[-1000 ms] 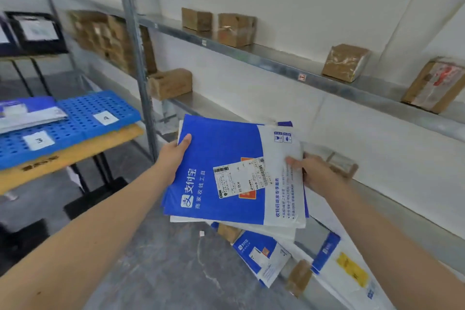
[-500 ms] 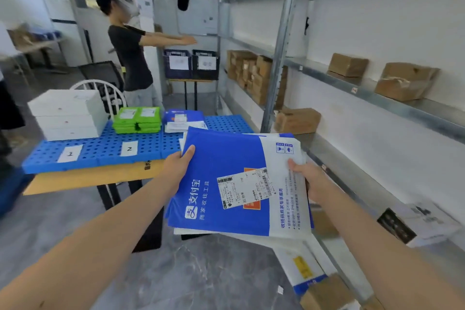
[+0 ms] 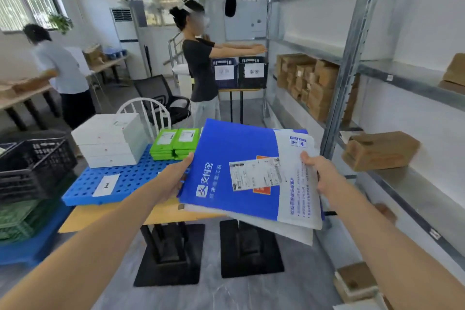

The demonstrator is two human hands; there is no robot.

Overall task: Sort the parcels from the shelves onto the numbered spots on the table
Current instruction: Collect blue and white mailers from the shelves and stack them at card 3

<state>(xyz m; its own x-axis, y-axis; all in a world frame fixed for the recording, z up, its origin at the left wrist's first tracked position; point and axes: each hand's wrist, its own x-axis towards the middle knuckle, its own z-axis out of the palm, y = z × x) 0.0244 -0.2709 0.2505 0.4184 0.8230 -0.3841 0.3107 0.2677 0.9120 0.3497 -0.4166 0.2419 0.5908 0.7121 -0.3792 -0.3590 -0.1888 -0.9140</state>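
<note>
**Mailer stack held in both hands at the worktop's right end**

1. Left hand: grips the left edge of a stack of mailers, thumb on top. The fingers go beneath the stack and are hidden.
2. Right hand: grips the right edge of the same stack, thumb on top and fingers underneath.
3. Mailers: flat blue-and-white envelopes, carried tilted and clear of any surface. A white label faces up on the top one. The stack covers the right end of the worktop and sits just left of the shelves.
4. Worktop: a blue mat lies on it. A card marked "1" sits at the mat's near edge. Behind the card stand stacked white boxes, and to their right are green parcels in low stacks.
5. Left of the worktop: a black crate rests on green crates.
6. Shelves: a brown box stands on the lower level, with further brown boxes stacked farther along.
7. Background: a person in a dark shirt reaches toward the far shelving, beside two dark bins bearing paper signs. A second person stands at a far-left table.
</note>
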